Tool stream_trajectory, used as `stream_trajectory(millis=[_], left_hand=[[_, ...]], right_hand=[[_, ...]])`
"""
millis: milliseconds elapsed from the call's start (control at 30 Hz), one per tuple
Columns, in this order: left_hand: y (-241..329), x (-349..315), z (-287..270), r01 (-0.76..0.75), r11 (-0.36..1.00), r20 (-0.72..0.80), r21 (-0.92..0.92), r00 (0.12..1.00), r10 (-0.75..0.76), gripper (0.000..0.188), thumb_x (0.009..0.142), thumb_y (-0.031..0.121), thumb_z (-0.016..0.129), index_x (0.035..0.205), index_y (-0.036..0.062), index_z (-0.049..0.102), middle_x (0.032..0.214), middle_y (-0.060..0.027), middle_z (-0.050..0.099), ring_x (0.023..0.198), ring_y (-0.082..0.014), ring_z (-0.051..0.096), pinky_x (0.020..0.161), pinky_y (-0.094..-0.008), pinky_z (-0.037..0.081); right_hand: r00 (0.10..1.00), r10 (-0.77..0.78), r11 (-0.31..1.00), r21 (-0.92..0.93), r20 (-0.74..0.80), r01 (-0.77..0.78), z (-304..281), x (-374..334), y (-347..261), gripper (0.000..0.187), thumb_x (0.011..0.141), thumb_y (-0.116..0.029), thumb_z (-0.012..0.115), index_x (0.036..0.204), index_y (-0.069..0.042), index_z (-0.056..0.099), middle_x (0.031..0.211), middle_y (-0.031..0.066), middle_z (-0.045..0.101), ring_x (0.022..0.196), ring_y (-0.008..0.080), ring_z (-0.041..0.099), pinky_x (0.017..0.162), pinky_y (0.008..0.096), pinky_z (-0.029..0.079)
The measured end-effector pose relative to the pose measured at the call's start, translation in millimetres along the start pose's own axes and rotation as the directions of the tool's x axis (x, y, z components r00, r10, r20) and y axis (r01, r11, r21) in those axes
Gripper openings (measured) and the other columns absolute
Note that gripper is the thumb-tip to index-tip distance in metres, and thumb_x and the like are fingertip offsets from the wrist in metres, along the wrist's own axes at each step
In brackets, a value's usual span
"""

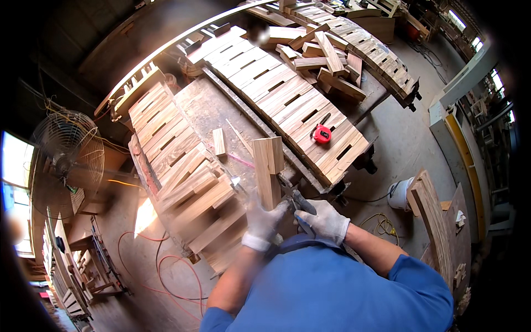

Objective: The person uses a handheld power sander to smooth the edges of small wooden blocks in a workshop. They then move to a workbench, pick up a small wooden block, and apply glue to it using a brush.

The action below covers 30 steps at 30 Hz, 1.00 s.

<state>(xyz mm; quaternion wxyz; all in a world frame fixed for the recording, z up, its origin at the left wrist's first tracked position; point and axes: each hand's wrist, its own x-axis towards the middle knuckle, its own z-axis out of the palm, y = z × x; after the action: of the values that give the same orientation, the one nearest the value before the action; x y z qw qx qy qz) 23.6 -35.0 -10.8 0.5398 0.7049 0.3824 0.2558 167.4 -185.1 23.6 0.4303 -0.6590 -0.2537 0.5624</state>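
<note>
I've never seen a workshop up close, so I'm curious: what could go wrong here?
The left hand, at the upright wooden block, is close to the right hand and its dark tool, so it might get pinched. Farther off, the crisscross heap of loose blocks could slip.

A plain, bright blue shirt (332, 288) with short sleeves (423, 279) leaves the worker's forearms (376, 246) bare, while off-white work gloves cover both hands, the left glove (264, 220) and right glove (326, 221) each finished with a snug, pale cuff at the wrist.
</note>
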Motion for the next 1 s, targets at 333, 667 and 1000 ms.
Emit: stream_trajectory(millis=[333, 667, 1000], left_hand=[[0, 1, -1, -0.017, 1.0, 0.024, 0.006, 1.0, 0.017, 0.059, 0.079, 0.02, 0.085, 0.128, -0.0042, 0.061, 0.107, -0.0173, 0.076, 0.095, -0.0256, 0.074, 0.087, -0.0397, 0.059], [0, 8, -10, -0.093, 0.977, 0.014, 0.192, 0.996, 0.093, 0.061, 0.077, 0.021, 0.089, 0.125, -0.0026, 0.06, 0.107, -0.0203, 0.076, 0.097, -0.0294, 0.076, 0.087, -0.041, 0.059], [17, 21, -60, -0.403, 0.817, 0.289, 0.412, 0.908, 0.302, 0.068, 0.075, 0.011, 0.083, 0.138, 0.0051, 0.059, 0.11, -0.0208, 0.07, 0.1, -0.0409, 0.07, 0.085, -0.0482, 0.057]], right_hand=[[0.987, 0.004, 0.984, 0.177, 0.161, -0.032, -13, 3, -8, 0.037, 0.105, -0.028, 0.066, 0.119, 0.006, 0.065, 0.099, 0.0126, 0.074, 0.085, 0.0193, 0.072, 0.083, 0.0366, 0.061], [0.965, 0.044, 0.893, 0.424, 0.258, -0.154, -7, -2, -15, 0.046, 0.102, -0.032, 0.07, 0.132, 0.003, 0.061, 0.108, 0.0143, 0.073, 0.086, 0.0208, 0.072, 0.078, 0.0349, 0.061], [0.914, 0.239, 0.949, 0.122, 0.329, -0.292, -43, -21, -35, 0.031, 0.107, -0.024, 0.064, 0.12, 0.005, 0.065, 0.09, 0.0097, 0.07, 0.072, 0.0166, 0.07, 0.064, 0.0303, 0.059]])
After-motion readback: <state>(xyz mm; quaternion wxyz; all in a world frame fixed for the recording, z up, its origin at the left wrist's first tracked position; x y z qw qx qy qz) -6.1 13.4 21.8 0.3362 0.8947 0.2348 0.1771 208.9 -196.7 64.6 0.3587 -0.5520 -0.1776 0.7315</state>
